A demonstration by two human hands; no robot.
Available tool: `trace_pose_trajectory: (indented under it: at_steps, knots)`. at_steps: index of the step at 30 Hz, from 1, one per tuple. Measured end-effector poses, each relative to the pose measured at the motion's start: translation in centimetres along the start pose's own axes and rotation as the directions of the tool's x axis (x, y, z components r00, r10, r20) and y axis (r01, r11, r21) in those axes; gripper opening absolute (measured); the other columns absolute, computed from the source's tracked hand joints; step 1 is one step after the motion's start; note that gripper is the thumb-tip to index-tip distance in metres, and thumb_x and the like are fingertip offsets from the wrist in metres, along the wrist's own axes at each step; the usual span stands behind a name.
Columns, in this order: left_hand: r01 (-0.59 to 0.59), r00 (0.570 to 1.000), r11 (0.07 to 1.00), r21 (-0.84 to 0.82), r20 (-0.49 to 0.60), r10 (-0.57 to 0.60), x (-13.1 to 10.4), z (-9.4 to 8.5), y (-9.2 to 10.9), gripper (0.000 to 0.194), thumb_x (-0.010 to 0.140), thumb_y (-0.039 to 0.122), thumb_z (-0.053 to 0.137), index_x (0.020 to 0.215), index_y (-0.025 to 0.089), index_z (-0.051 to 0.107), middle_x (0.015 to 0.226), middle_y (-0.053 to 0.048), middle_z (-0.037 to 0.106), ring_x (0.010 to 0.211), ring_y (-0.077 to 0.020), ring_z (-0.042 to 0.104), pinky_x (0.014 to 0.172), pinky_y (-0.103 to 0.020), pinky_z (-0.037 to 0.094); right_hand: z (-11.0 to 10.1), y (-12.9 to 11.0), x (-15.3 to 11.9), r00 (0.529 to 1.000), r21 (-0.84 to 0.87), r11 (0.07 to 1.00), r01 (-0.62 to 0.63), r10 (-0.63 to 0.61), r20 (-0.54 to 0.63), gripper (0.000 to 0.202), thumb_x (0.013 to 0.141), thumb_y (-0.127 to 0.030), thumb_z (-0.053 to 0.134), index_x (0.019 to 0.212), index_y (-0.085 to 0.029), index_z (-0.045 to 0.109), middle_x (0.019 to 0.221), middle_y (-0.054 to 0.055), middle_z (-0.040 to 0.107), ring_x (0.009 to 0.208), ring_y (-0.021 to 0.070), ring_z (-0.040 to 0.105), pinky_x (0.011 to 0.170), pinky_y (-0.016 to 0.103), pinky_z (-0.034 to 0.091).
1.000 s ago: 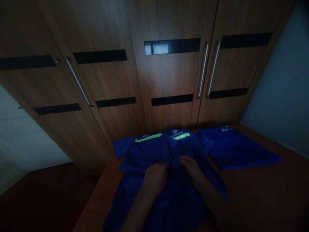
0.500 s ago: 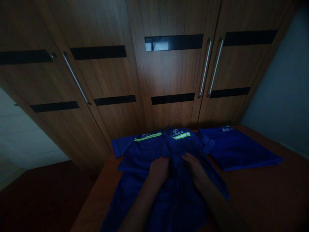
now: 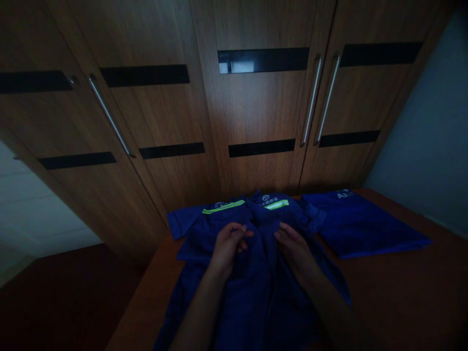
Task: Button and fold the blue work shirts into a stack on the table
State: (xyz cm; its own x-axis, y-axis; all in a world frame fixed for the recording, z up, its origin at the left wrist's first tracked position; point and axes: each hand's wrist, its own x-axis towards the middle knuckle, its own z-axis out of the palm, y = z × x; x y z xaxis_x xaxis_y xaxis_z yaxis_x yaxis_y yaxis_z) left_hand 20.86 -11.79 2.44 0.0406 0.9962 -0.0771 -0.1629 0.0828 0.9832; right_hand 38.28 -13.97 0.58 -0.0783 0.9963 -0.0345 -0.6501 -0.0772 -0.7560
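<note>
A dark blue work jacket [image 3: 244, 297] with yellow-green reflective strips across the chest lies spread on the reddish-brown surface, its front opening running down the middle. Over the left side of the front is my left hand [image 3: 231, 243], its fingers loosely curled and apart, with nothing visible between them. My right hand [image 3: 294, 251] is just across the front opening, thumb and fingertips a little apart, close above the cloth. Whether its fingertips touch the fabric I cannot tell. The lower part of the jacket is dim and partly covered by my forearms.
A folded bright blue garment [image 3: 365, 224] with white lettering lies to the right of the jacket on the reddish-brown surface [image 3: 398, 287]. Behind it stands a wooden wardrobe [image 3: 259, 107] with black bands and metal handles. A pale wall [image 3: 424, 146] rises at the right.
My left hand has come off the jacket front, moved slightly left and up, and loosened its fingers. The fingers of my right hand have spread slightly.
</note>
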Motion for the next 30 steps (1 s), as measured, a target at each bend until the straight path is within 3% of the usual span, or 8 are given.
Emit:
trace_pose_trajectory:
  at_steps: [5, 9, 17, 25, 30]
  knots:
    - [0.077, 0.997, 0.963, -0.258, 0.037, -0.070, -0.6, 0.3, 0.3, 0.027, 0.073, 0.032, 0.071, 0.083, 0.016, 0.052, 0.083, -0.007, 0.073, 0.038, -0.0001, 0.040, 0.036, -0.012, 0.024, 1.0, -0.6, 0.1, 0.996, -0.037, 0.999, 0.033, -0.030, 0.084, 0.028, 0.069, -0.024, 0.076, 0.095, -0.021, 0.065, 0.090, 0.002, 0.069, 0.080, 0.0164, 0.063, 0.075, 0.028, 0.047]
    - [0.098, 0.994, 0.933, -0.348, 0.070, -0.079, -0.9, 0.7, 0.4, 0.029, 0.073, 0.032, 0.072, 0.081, 0.017, 0.049, 0.086, -0.009, 0.073, 0.035, 0.0005, 0.040, 0.035, -0.012, 0.025, 1.9, -1.2, 0.6, 0.992, -0.062, 0.998, 0.033, -0.026, 0.120, 0.020, 0.069, -0.022, 0.074, 0.088, -0.021, 0.066, 0.084, 0.001, 0.069, 0.076, 0.0165, 0.063, 0.071, 0.028, 0.047]
    - [-0.018, 1.000, 0.983, -0.183, 0.008, 0.019, -1.0, 1.5, 0.1, 0.030, 0.077, 0.040, 0.066, 0.085, 0.019, 0.046, 0.083, -0.007, 0.074, 0.036, -0.0027, 0.046, 0.036, -0.014, 0.026, 1.7, -1.1, 1.3, 0.986, -0.059, 0.998, -0.026, 0.035, 0.163, 0.031, 0.066, -0.018, 0.062, 0.097, -0.020, 0.069, 0.093, 0.004, 0.071, 0.088, 0.0222, 0.064, 0.076, 0.032, 0.047]
    - [-0.083, 0.996, 0.992, -0.091, -0.041, 0.079, -0.9, 1.5, -0.4, 0.028, 0.077, 0.039, 0.066, 0.085, 0.018, 0.050, 0.078, -0.006, 0.073, 0.039, -0.0028, 0.045, 0.039, -0.015, 0.029, 1.0, -0.5, 0.6, 0.994, -0.040, 0.998, -0.043, 0.047, 0.094, 0.029, 0.076, -0.032, 0.069, 0.103, -0.020, 0.068, 0.094, 0.006, 0.072, 0.092, 0.0226, 0.064, 0.081, 0.034, 0.047]
    - [-0.102, 0.994, 0.993, -0.064, -0.053, 0.099, -0.8, 1.6, -0.5, 0.027, 0.078, 0.039, 0.066, 0.085, 0.018, 0.049, 0.079, -0.006, 0.073, 0.039, -0.0040, 0.045, 0.040, -0.016, 0.031, 1.2, -0.7, 0.0, 0.991, -0.035, 0.999, -0.037, 0.041, 0.124, 0.030, 0.077, -0.033, 0.070, 0.106, -0.021, 0.068, 0.100, 0.006, 0.071, 0.093, 0.0223, 0.064, 0.082, 0.035, 0.048]
